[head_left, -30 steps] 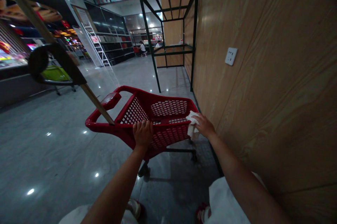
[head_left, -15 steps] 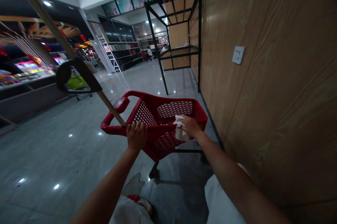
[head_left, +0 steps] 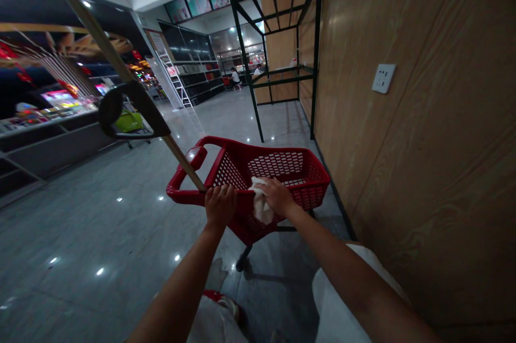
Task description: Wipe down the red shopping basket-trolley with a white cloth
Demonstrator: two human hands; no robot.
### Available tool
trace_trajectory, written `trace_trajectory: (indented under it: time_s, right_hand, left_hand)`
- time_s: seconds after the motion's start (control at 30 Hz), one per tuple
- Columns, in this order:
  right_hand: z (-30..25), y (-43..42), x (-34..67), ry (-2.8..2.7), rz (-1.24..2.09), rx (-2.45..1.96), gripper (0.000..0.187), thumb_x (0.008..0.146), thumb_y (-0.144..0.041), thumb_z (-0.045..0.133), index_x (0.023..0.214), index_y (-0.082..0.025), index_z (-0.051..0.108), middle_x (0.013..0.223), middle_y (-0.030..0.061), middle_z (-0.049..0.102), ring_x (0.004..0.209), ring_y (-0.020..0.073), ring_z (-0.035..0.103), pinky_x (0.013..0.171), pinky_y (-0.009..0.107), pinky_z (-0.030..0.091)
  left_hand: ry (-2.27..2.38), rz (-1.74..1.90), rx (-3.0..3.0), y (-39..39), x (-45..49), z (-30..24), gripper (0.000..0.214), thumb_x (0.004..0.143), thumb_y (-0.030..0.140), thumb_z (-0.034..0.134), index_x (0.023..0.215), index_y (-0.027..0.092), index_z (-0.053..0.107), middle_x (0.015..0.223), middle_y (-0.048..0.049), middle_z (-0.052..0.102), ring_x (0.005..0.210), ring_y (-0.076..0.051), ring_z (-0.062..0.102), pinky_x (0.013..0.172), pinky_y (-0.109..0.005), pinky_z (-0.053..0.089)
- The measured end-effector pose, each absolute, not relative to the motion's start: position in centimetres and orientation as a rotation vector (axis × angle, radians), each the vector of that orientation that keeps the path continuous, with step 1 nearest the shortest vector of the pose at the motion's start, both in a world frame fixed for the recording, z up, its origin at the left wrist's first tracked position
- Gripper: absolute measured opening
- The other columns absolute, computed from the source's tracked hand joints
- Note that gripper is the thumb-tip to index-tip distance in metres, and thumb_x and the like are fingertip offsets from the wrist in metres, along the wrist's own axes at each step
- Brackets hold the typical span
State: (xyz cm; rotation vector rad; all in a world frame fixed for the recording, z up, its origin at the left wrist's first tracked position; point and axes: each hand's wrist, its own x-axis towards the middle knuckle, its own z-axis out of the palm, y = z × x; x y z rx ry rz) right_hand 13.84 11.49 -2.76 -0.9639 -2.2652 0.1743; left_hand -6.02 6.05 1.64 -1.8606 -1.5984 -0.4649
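Observation:
A red plastic shopping cart (head_left: 306,173) stands on the grey floor in front of me, close to the wooden wall. My left hand (head_left: 220,204) is closed over the cart's near rim, beside the lower end of a long wooden pole (head_left: 121,71) that leans up to the left. My right hand (head_left: 274,196) presses a crumpled white cloth (head_left: 261,204) against the same rim, just right of the left hand. A dark flat piece (head_left: 129,112) sits partway up the pole.
A wood-panelled wall (head_left: 423,117) with a white socket (head_left: 382,78) runs along the right. A dark green metal rack (head_left: 282,52) stands beyond the cart. Display counters (head_left: 44,122) line the left, a ladder (head_left: 177,82) and shelves stand further back, with people seated far off.
My right hand has slid the white cloth leftward along the cart's rim, from the right corner towards my left hand. The left hand has kept its hold.

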Motion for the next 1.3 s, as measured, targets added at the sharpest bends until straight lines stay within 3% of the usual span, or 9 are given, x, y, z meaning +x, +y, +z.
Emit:
trace_trajectory:
  time_s: [0.13,0.3,0.47,0.73,0.83,0.97,1.07,1.17,1.3]
  right_hand:
    - [-4.9,13.1,22.6,-2.248,0.136,-1.213,0.043,0.085,-0.016,0.051,0.127,-0.028,0.057,0.143,0.0063,0.046,0.130,0.0242,0.041,0.111,0.053,0.026]
    - [-6.7,14.2,28.2,-2.049,0.116,-1.441,0.041,0.088,-0.029,0.051,0.128,-0.024,0.056,0.150,0.0079,0.036,0.137,0.0257,0.032,0.110,0.049,0.031]
    - [-4.7,13.2,19.9,-2.212,0.172,-1.104,0.037,0.089,-0.021,0.050,0.125,-0.024,0.058,0.142,0.0063,0.046,0.131,0.0216,0.040,0.110,0.043,0.033]
    - [-1.4,10.5,7.4,-2.204,0.171,-0.888,0.043,0.092,-0.020,0.048,0.135,-0.022,0.050,0.143,0.0066,0.045,0.127,0.0206,0.042,0.109,0.036,0.035]
    - [-2.1,11.2,10.6,-2.247,0.172,-0.897,0.043,0.088,-0.017,0.052,0.130,-0.026,0.054,0.143,0.0038,0.046,0.126,0.0202,0.044,0.110,0.037,0.034]
    - [-4.2,12.6,18.7,-2.253,0.130,-1.109,0.040,0.087,-0.014,0.049,0.123,-0.028,0.059,0.138,0.0037,0.051,0.125,0.0223,0.046,0.112,0.049,0.027]
    - [-5.9,13.5,24.6,-2.159,0.058,-1.345,0.044,0.086,-0.015,0.048,0.128,-0.029,0.056,0.142,0.0049,0.047,0.130,0.0250,0.041,0.111,0.054,0.025]
    - [-7.1,14.1,27.6,-2.032,0.012,-1.480,0.050,0.085,-0.018,0.049,0.135,-0.027,0.050,0.146,0.0066,0.041,0.135,0.0267,0.034,0.111,0.050,0.028]
    - [-6.7,13.8,24.3,-2.009,0.042,-1.400,0.053,0.084,-0.019,0.051,0.136,-0.025,0.049,0.145,0.0075,0.042,0.132,0.0265,0.037,0.110,0.046,0.032]
  left_hand:
    - [-1.641,-0.560,-1.803,6.7,-5.6,1.0,0.030,0.092,0.029,0.038,0.073,0.023,0.060,0.078,-0.0062,0.065,0.081,-0.023,0.053,0.086,-0.040,0.031]
    - [-1.690,-0.675,-1.745,7.2,-5.0,0.6,0.030,0.091,0.029,0.038,0.071,0.022,0.059,0.077,-0.0071,0.064,0.084,-0.024,0.051,0.087,-0.041,0.031]
    - [-1.708,-0.695,-1.721,7.0,-4.7,0.7,0.032,0.092,0.027,0.036,0.071,0.022,0.059,0.077,-0.0072,0.063,0.084,-0.025,0.051,0.088,-0.042,0.030]
    - [-1.696,-0.686,-1.788,6.9,-5.3,0.8,0.030,0.092,0.028,0.037,0.077,0.022,0.063,0.081,-0.0083,0.065,0.084,-0.025,0.052,0.086,-0.042,0.031]
    - [-1.693,-0.691,-1.814,7.0,-5.6,0.7,0.029,0.092,0.029,0.038,0.077,0.022,0.063,0.081,-0.0084,0.065,0.085,-0.025,0.052,0.087,-0.043,0.030]
    - [-1.706,-0.704,-1.801,7.2,-5.6,0.7,0.030,0.092,0.030,0.038,0.075,0.023,0.062,0.080,-0.0077,0.064,0.086,-0.025,0.052,0.088,-0.043,0.030]
    - [-1.707,-0.732,-1.816,7.3,-5.5,0.7,0.030,0.092,0.029,0.037,0.074,0.023,0.061,0.079,-0.0081,0.063,0.086,-0.026,0.051,0.088,-0.044,0.030]
    - [-1.721,-0.779,-1.816,7.4,-5.1,0.7,0.030,0.091,0.029,0.038,0.074,0.023,0.061,0.079,-0.0081,0.062,0.086,-0.026,0.050,0.088,-0.044,0.030]
    - [-1.721,-0.797,-1.751,7.4,-4.5,0.7,0.030,0.091,0.029,0.037,0.071,0.023,0.059,0.077,-0.0077,0.062,0.083,-0.026,0.049,0.087,-0.044,0.030]
